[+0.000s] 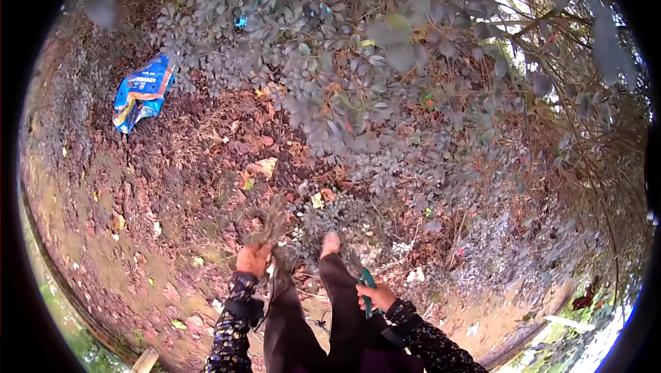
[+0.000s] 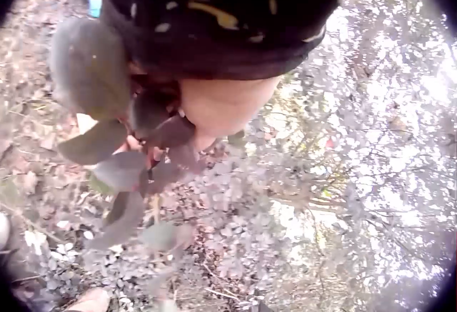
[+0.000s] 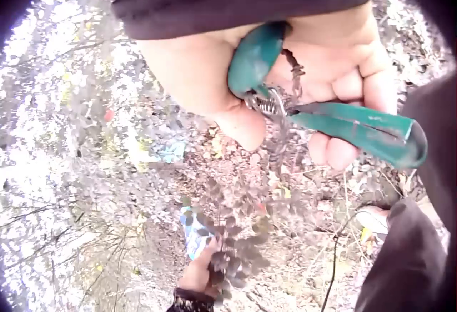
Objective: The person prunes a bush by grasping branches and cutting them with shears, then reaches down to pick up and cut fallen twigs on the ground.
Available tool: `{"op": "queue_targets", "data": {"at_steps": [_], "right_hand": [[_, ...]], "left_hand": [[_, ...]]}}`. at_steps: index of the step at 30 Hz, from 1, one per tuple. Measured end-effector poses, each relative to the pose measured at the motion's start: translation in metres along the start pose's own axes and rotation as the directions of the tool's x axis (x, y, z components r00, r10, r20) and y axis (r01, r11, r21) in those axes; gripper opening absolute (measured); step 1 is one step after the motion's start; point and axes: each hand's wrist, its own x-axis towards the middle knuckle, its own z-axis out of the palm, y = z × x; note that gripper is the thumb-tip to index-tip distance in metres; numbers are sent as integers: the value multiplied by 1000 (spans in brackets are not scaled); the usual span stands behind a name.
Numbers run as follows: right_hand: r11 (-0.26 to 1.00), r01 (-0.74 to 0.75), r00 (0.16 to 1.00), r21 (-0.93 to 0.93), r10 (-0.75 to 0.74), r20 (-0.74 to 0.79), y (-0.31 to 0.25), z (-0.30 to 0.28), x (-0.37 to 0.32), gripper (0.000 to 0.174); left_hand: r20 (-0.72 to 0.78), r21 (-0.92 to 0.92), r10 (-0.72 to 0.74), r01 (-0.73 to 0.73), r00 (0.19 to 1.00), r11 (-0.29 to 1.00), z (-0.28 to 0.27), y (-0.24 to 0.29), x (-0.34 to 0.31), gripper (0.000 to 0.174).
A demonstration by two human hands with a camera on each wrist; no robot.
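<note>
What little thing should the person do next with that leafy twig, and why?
I'd say lower the left grip and lay the leafy twig on the ground. The twig looks loose, and the right grip holds the green clippers away from it, so putting it down would probably free the left one.

The ground [image 1: 107, 249] is brown soil, strewn with reddish-brown dead leaves [image 1: 196, 142] and thin dry twigs. A crumpled blue packet [image 1: 143, 92] with orange and white markings lies on the litter at the far left, beside low foliage. Nearer the middle lie a broad tan leaf [image 1: 263, 168] and a smaller pale yellow leaf [image 1: 317, 200]; whitish scraps [image 1: 416, 275] lie to the right
</note>
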Motion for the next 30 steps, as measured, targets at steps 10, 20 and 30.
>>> {"op": "queue_targets", "data": {"at_steps": [10, 20, 30], "right_hand": [[893, 404, 912, 200, -377, -160, -81, -15, -46, 29], [616, 788, 610, 15, -775, -165, -139, -19, -92, 23], [472, 718, 485, -511, -866, -119, -237, -40, -91, 34]], "left_hand": [[-457, -146, 591, -712, 664, 687, -46, 242, 103, 31], [-130, 101, 681, -674, 721, 732, 36, 283, 146, 28], [-34, -963, 445, -148, 895, 225, 104, 206, 99, 12]]}}
